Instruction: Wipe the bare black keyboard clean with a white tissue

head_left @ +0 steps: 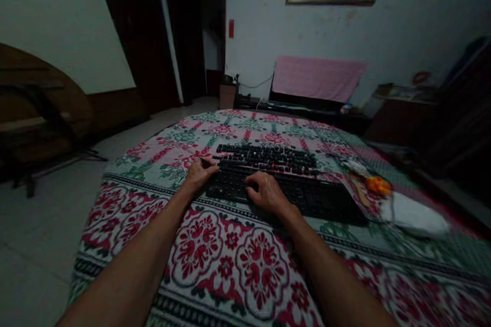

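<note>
A black keyboard [332, 202] lies across the patterned cloth in front of me. Many key positions on its left part look bare, with small round studs showing. At its upper left corner, my left hand [199, 173] grips the edge between thumb and fingers. My right hand [266, 191] rests over the middle of the keyboard with its fingers curled together; whatever is between the fingertips is hidden. Just beyond the keyboard, loose black keycaps [268, 156] are laid out in rows on the cloth.
On the right of the patterned cloth [226, 260] lie a white bag or cloth [416, 214], an orange item [378, 185] and a tan, flat piece [359, 191]. A pink cloth [318, 77] covers something by the far wall. A folded round table [42, 102] leans at left.
</note>
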Tool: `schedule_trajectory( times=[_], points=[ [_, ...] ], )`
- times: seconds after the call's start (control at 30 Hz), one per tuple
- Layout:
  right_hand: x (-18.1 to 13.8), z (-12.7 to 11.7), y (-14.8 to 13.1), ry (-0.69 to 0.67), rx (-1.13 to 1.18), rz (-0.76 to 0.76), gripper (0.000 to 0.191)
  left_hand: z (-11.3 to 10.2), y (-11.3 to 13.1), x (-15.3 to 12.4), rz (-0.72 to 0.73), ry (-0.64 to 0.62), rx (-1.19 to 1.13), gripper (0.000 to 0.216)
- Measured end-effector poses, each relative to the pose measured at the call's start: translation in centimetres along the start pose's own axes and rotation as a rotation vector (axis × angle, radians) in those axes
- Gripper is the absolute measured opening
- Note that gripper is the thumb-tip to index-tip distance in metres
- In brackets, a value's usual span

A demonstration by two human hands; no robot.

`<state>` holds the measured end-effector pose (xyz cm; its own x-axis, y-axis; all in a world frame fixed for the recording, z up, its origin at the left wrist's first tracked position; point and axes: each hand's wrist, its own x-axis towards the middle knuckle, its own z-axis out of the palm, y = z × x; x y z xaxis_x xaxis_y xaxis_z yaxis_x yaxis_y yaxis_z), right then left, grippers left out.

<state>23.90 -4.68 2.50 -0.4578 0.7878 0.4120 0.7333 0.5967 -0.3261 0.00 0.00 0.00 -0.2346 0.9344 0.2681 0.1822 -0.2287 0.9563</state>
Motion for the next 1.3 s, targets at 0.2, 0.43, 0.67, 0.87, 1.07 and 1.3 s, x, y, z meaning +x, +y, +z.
schedule_trajectory(
  times=[0.2, 0.43, 0.67, 0.87, 1.07, 1.3],
  points=[
    [0.0, -1.4, -0.7, -0.103, -0.002, 0.017, 0.024, -0.2, 1.5, -0.6, -0.049, 0.096, -0.043, 0.028],
    [4.4, -3.5, -1.7, -0.238, -0.004, -0.037, 0.025, 0.3, 2.6, -1.1, -0.159, 0.162, -0.265, 0.033],
    [11.7, 2.0, -3.6, -0.093, -0.05, -0.023, 0.029, 0.1, 1.1, -0.1, -0.138, 0.406, -0.386, 0.028],
    [14.0, 4.5, -4.6, -0.206, -0.207, -0.032, 0.026, -0.1, 1.0, 0.2, -0.145, 0.458, -0.384, 0.024],
    [14.8, 5.1, -4.9, -0.273, -0.298, -0.028, 0.025, 0.0, 0.9, 0.2, -0.16, 0.463, -0.385, 0.025],
    [15.0, 5.1, -5.6, -0.293, -0.333, 0.017, 0.024, 0.0, 1.1, 0.2, -0.147, 0.467, -0.332, 0.024]
  ],
)
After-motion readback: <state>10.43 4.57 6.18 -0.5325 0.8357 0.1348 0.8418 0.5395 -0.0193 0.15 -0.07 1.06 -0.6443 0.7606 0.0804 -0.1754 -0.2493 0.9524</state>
